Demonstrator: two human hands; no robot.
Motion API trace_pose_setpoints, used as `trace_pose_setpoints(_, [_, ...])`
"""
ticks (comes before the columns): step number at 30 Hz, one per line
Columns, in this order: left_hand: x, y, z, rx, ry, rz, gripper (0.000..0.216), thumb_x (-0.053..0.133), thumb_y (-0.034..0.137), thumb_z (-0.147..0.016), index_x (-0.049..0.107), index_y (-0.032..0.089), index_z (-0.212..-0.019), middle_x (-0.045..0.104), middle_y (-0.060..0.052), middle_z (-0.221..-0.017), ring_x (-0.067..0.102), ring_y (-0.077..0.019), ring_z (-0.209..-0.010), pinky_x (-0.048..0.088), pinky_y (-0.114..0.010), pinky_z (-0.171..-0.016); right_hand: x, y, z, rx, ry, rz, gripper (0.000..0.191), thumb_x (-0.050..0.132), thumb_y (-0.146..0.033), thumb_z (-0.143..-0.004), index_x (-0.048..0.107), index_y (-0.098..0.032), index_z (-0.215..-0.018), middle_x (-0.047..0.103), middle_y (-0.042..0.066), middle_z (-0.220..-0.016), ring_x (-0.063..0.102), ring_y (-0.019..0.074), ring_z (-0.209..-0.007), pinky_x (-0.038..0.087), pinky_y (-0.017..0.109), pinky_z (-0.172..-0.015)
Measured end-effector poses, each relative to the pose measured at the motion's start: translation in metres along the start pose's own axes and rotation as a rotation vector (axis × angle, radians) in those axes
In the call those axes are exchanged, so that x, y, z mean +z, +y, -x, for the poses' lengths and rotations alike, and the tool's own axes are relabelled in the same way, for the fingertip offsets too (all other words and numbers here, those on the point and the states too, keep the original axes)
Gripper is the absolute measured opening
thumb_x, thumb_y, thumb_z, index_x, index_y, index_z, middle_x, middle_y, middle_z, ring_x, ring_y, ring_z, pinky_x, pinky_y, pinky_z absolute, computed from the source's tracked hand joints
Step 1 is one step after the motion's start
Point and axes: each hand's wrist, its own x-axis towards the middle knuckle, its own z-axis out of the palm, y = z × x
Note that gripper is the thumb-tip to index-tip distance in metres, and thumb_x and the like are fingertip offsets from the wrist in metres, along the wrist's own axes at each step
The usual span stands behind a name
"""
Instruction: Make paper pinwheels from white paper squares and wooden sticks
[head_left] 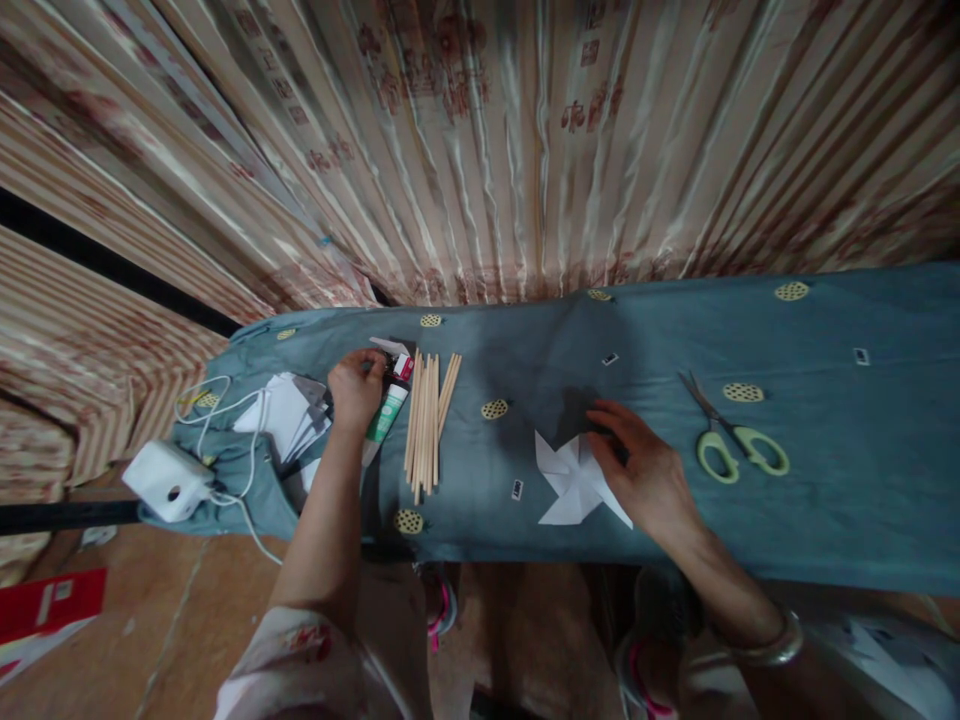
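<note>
My left hand reaches to a small box with red and white on it, its fingers pinched together at the box's left side. Whatever lies between those fingertips is too small to make out. Just below the box is a green and white tube, and right of it lies a bundle of wooden sticks. A folded white paper pinwheel lies flat on the cloth. Over its right edge rests my right hand, fingers loosely stretched and apart, partly covering the paper.
Scissors with light green handles lie on the right of the blue-green cloth. At the left are a stack of white paper pieces and a white charger with looped cable. A pleated curtain hangs behind the table.
</note>
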Motion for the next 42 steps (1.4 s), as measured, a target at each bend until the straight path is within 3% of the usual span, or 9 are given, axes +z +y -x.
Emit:
trace_pose_setpoints(8, [0.005, -0.004, -0.004, -0.135, 0.044, 0.545, 0.009, 0.063, 0.024, -0.064, 0.061, 0.015, -0.064, 0.07, -0.007, -0.085, 0.065, -0.018, -0.086, 0.049, -0.034, -0.091, 0.001, 0.002, 0.001, -0.017, 0.007, -0.005, 0.03, 0.049, -0.031, -0.087, 0.068, -0.02, -0.107, 0.067, 0.012, -0.121, 0.063, 0.027, -0.112, 0.051, 0.045, -0.097])
trace_pose_setpoints(13, [-0.002, 0.008, 0.0, -0.094, 0.13, 0.625, 0.009, 0.062, 0.023, -0.067, 0.058, 0.017, -0.062, 0.069, -0.005, -0.085, 0.064, -0.017, -0.092, 0.048, -0.032, -0.092, 0.001, 0.001, 0.002, -0.027, 0.004, -0.008, 0.03, 0.049, -0.032, -0.088, 0.068, -0.02, -0.106, 0.067, 0.012, -0.121, 0.063, 0.0274, -0.112, 0.051, 0.046, -0.096])
trace_pose_setpoints(17, [-0.014, 0.028, 0.015, -0.062, 0.16, 0.716, 0.016, 0.066, 0.032, -0.07, 0.059, 0.018, -0.068, 0.068, -0.004, -0.088, 0.063, -0.015, -0.082, 0.052, -0.029, -0.077, -0.001, -0.002, 0.002, 0.005, 0.031, -0.018, 0.03, 0.049, -0.033, -0.087, 0.068, -0.019, -0.107, 0.065, 0.013, -0.123, 0.064, 0.0268, -0.111, 0.053, 0.044, -0.093])
trace_pose_setpoints(22, [-0.017, 0.064, 0.073, -0.053, -0.046, 0.836, 0.018, 0.072, 0.036, -0.069, 0.064, 0.02, -0.073, 0.067, -0.001, -0.079, 0.063, -0.0135, -0.073, 0.053, -0.027, -0.071, -0.009, -0.017, 0.006, 0.047, 0.088, -0.112, 0.027, 0.051, -0.034, -0.088, 0.068, -0.023, -0.106, 0.071, 0.008, -0.113, 0.069, 0.0226, -0.096, 0.055, 0.04, -0.088])
trace_pose_setpoints(27, [-0.004, 0.094, 0.133, -0.125, -0.438, 0.83, 0.02, 0.073, 0.041, -0.071, 0.069, 0.022, -0.075, 0.071, -0.006, -0.081, 0.066, -0.0187, -0.073, 0.054, -0.03, -0.066, -0.012, -0.039, 0.022, 0.098, -0.049, -0.311, 0.02, 0.056, -0.032, -0.088, 0.071, -0.024, -0.098, 0.075, 0.003, -0.097, 0.07, 0.0183, -0.087, 0.056, 0.032, -0.082])
trace_pose_setpoints(31, [0.003, 0.107, 0.16, -0.164, -0.638, 0.917, 0.022, 0.075, 0.043, -0.071, 0.071, 0.022, -0.075, 0.071, -0.007, -0.083, 0.064, -0.0181, -0.072, 0.053, -0.03, -0.067, -0.01, -0.053, 0.037, 0.124, -0.132, -0.442, 0.019, 0.059, -0.032, -0.087, 0.072, -0.023, -0.096, 0.075, 0.002, -0.091, 0.069, 0.0162, -0.079, 0.056, 0.028, -0.074])
trace_pose_setpoints(33, [0.004, 0.111, 0.168, -0.157, -0.681, 0.936, 0.025, 0.075, 0.044, -0.071, 0.07, 0.02, -0.074, 0.069, -0.007, -0.083, 0.063, -0.0176, -0.074, 0.051, -0.03, -0.07, -0.009, -0.057, 0.042, 0.132, -0.158, -0.493, 0.018, 0.061, -0.032, -0.085, 0.072, -0.023, -0.096, 0.075, 0.002, -0.09, 0.069, 0.0161, -0.077, 0.056, 0.028, -0.073])
trace_pose_setpoints(38, [0.005, 0.118, 0.183, -0.06, -0.627, 0.892, 0.029, 0.075, 0.045, -0.072, 0.069, 0.017, -0.07, 0.064, -0.009, -0.096, 0.058, -0.0216, -0.096, 0.045, -0.032, -0.088, -0.007, -0.06, 0.051, 0.198, -0.164, -0.59, 0.014, 0.066, -0.031, -0.081, 0.072, -0.023, -0.091, 0.074, 0.001, -0.083, 0.067, 0.0156, -0.075, 0.054, 0.027, -0.072])
trace_pose_setpoints(42, [0.007, 0.123, 0.189, -0.055, -0.651, 0.921, 0.026, 0.073, 0.044, -0.074, 0.069, 0.019, -0.071, 0.064, -0.008, -0.098, 0.057, -0.0222, -0.099, 0.042, -0.035, -0.094, -0.009, -0.06, 0.052, 0.247, -0.146, -0.686, 0.012, 0.068, -0.033, -0.08, 0.072, -0.022, -0.083, 0.072, 0.001, -0.077, 0.066, 0.0149, -0.071, 0.053, 0.026, -0.067])
